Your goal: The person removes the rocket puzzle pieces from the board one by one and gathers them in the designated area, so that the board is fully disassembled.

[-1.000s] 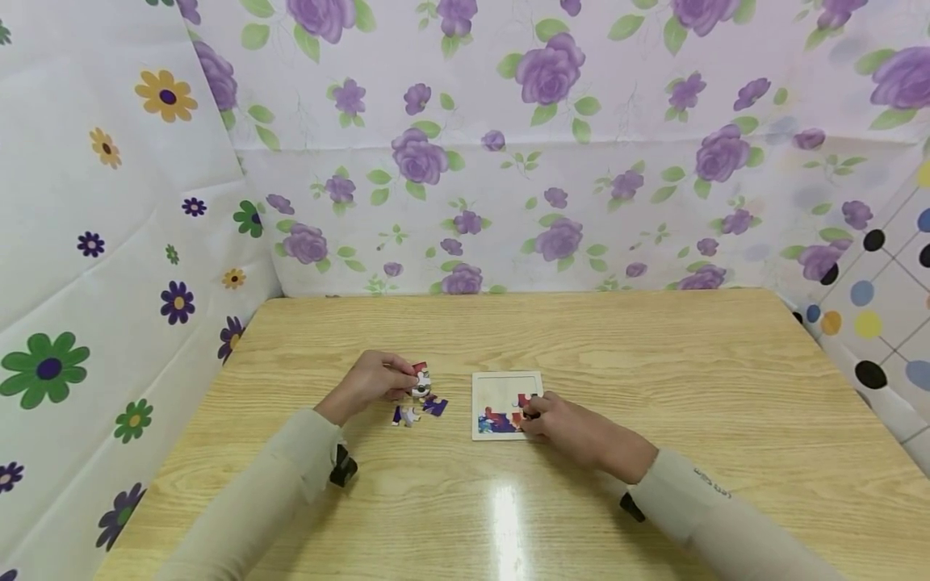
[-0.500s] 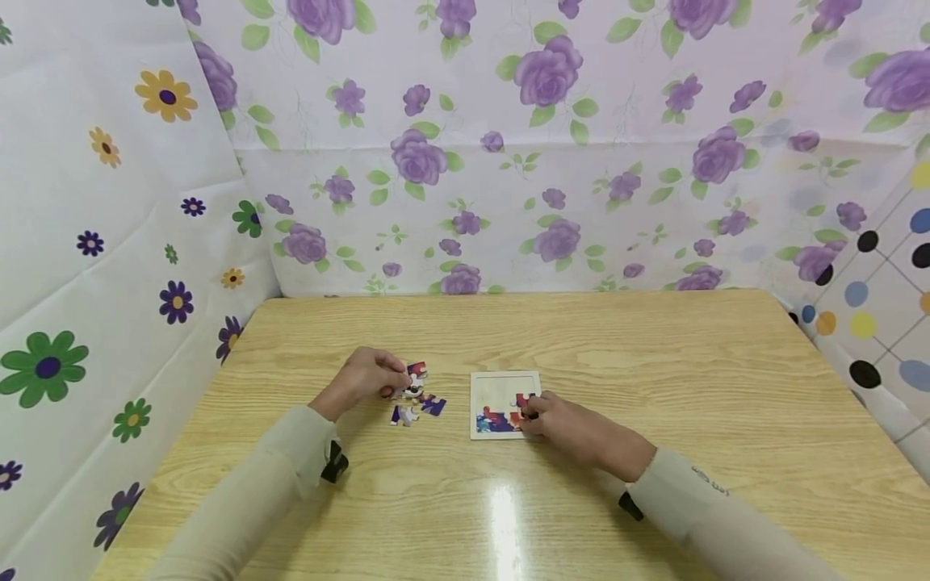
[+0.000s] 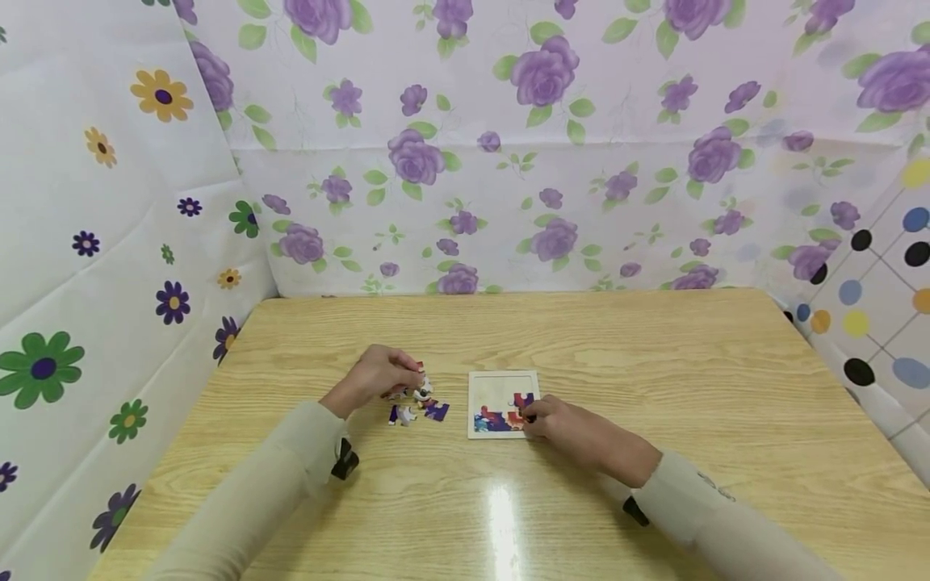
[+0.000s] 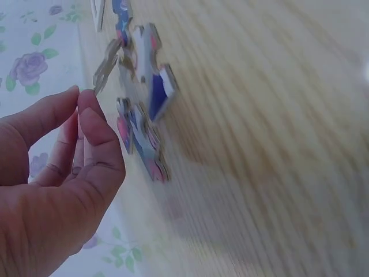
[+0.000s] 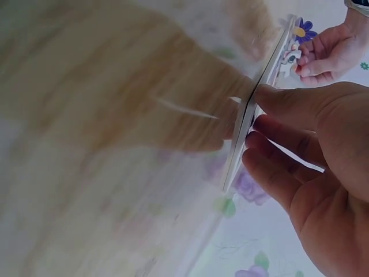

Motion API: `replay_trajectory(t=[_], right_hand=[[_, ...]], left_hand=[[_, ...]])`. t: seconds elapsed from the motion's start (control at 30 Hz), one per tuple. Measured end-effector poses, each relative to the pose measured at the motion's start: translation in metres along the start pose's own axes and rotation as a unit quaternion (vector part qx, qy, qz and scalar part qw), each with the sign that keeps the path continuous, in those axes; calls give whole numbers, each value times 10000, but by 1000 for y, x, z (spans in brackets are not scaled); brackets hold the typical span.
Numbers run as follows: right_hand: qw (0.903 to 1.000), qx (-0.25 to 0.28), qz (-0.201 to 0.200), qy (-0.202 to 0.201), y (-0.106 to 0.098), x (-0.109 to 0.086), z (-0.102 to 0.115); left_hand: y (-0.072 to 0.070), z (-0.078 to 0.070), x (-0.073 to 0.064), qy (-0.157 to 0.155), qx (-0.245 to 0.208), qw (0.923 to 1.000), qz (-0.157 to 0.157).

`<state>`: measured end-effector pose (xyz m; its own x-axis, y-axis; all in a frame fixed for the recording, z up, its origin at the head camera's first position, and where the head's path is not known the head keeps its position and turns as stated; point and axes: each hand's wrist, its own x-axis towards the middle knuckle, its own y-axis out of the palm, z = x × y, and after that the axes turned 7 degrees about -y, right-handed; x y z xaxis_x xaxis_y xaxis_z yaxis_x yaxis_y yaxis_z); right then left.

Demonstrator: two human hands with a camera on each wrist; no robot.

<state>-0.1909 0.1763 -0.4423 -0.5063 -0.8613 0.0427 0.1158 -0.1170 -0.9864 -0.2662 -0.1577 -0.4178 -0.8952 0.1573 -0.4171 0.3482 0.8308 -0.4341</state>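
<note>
My left hand (image 3: pixel 378 373) pinches a puzzle piece (image 4: pixel 106 68) between thumb and fingertips, its thin edge toward the left wrist camera. Beneath and beside this hand, several loose puzzle pieces lie in a small cluster, among them a purple piece (image 3: pixel 437 411) and a white and purple one (image 3: pixel 402 415). To their right is a square puzzle board (image 3: pixel 503 374) with a pale frame, partly filled along its bottom and lower right. At the board's lower right corner, my right hand (image 3: pixel 570 432) grips the edge, thumb and bent fingertips against the frame. It covers part of that corner.
The wooden table (image 3: pixel 654 363) extends around the board and pieces. A flowered cloth (image 3: pixel 494 210) hangs along the back edge, with another patterned sheet (image 3: pixel 131 266) on the left and a dotted sheet (image 3: pixel 872 323) on the right.
My left hand drew back a little to the left, then came right again over the loose pieces. My right hand stays at the board's corner.
</note>
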Motion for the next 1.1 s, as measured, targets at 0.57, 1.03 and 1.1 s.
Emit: replay_trajectory(t=[0.57,1.03,1.1], right_hand=[[9999,-65,-63,-139,1,-8,3],[9996,-227,82,-125,0,-10,4],[9996,-218,120,-100,0,-10,5]], left_hand=[[16,-14,8,46,-66,10000,40],[47,-33,18,347,89,9979,537],[53,-36,19,362,133,9973,625]])
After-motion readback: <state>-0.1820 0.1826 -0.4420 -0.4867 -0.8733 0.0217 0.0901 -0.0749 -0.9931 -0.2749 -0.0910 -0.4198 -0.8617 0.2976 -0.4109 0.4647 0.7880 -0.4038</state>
